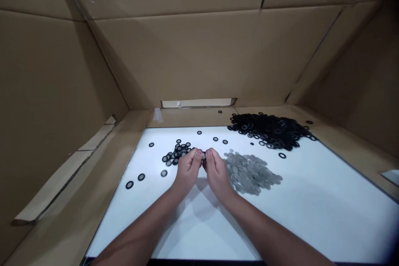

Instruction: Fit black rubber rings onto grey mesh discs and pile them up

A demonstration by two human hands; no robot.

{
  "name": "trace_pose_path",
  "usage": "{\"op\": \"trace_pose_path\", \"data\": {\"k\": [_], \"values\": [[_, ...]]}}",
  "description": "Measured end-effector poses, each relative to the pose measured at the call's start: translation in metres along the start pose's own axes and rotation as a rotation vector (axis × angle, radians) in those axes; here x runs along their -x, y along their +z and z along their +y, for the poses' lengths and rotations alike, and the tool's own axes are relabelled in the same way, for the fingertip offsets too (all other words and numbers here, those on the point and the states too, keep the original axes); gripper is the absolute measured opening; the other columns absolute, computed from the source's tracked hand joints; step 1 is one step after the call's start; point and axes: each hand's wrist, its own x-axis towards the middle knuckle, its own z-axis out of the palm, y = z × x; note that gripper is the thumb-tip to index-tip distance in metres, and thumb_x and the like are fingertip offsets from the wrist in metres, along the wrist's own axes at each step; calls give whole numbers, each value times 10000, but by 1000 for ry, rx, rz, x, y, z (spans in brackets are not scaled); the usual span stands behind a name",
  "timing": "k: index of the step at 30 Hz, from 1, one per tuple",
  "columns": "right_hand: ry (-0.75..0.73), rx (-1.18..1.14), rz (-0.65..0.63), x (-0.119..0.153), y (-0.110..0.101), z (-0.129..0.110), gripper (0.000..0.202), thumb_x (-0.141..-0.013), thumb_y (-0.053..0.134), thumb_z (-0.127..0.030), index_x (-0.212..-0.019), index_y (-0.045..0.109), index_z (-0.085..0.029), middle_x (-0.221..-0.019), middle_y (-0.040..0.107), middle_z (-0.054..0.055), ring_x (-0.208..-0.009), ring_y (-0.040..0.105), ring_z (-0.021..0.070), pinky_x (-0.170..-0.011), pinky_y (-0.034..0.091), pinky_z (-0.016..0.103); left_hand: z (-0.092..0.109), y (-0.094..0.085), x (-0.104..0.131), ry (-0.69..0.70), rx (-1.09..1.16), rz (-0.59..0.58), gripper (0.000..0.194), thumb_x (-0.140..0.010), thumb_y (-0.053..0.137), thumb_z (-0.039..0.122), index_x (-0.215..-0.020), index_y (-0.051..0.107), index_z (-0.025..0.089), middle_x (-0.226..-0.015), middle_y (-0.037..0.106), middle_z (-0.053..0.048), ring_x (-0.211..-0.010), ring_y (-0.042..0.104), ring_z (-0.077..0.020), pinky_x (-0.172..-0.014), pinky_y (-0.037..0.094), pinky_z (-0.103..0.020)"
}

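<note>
Both my left hand (188, 166) and my right hand (216, 169) are closed, held together above the white board. Between the thumbs they grip one black ring with a grey disc in it (204, 156); the fingers hide most of its edge. Just right of my right hand lies a pile of flat grey discs (251, 172). Left of my left hand is a loose cluster of black rings with grey centres (179, 151), partly covered by that hand. A big heap of black rings (274, 129) sits at the far right.
The white board (311, 216) lies inside a large cardboard box (193, 58) with walls at the left, back and right. Several ringed discs (141, 177) are scattered on the left. A single black ring (282, 155) lies between heap and discs. Slots are cut in the walls.
</note>
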Motion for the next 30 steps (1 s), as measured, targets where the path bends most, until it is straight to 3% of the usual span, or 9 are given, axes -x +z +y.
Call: {"op": "trace_pose_path", "data": {"k": [5,11,15,17,21,24,27,30], "values": [[-28,-52,-96,-1,-1,-3,337,-1029,332,-436,-778,417,-229,-643,414,-46,-581,402,130,-552,333,259,2,-1,-2,-20,46,33,399,-993,372,458,-687,387,203,-591,402,42,-554,387,-109,-551,327,-244],[-93,91,-67,-9,-16,-6,350,-1032,344,-394,-731,393,-224,-650,411,-42,-596,409,131,-570,332,262,3,-7,-4,45,-34,-99,411,-988,404,423,-662,469,182,-588,436,28,-568,413,-111,-574,335,-252],[-114,115,-286,-15,-28,-3,375,-1023,365,-412,-704,398,-217,-627,408,-42,-581,397,128,-570,323,267,2,-15,-8,51,-12,-156,427,-976,415,446,-634,405,191,-565,396,38,-542,382,-106,-555,318,-253],[-100,74,-337,-14,-27,-2,372,-1021,363,-422,-713,404,-217,-619,413,-43,-577,398,128,-568,327,267,1,-16,-9,55,-19,-161,437,-966,428,456,-621,364,196,-556,346,48,-525,342,-100,-536,293,-251],[-18,-31,-187,-8,-14,0,354,-1022,343,-434,-732,361,-232,-609,364,-57,-549,363,126,-529,308,261,2,-13,-7,84,-151,-44,440,-970,418,428,-608,325,197,-556,313,46,-531,317,-102,-528,264,-254],[-27,17,-103,-4,-5,-1,344,-1022,342,-411,-727,334,-235,-621,330,-61,-544,328,124,-517,281,260,3,-8,-4,110,-230,23,421,-973,419,384,-610,315,197,-560,314,44,-534,313,-103,-532,256,-256],[-73,145,-55,-2,-2,0,333,-1019,355,-373,-719,339,-230,-624,346,-57,-551,336,124,-529,279,263,2,-4,-1,129,-237,40,401,-980,403,361,-623,320,198,-567,326,44,-532,319,-103,-531,260,-255],[-77,132,-22,-2,1,1,332,-1021,339,-367,-718,339,-231,-622,358,-55,-549,344,125,-523,290,260,0,-2,1,160,-225,32,388,-991,381,358,-640,339,198,-580,364,39,-539,350,-104,-538,280,-252]]}}
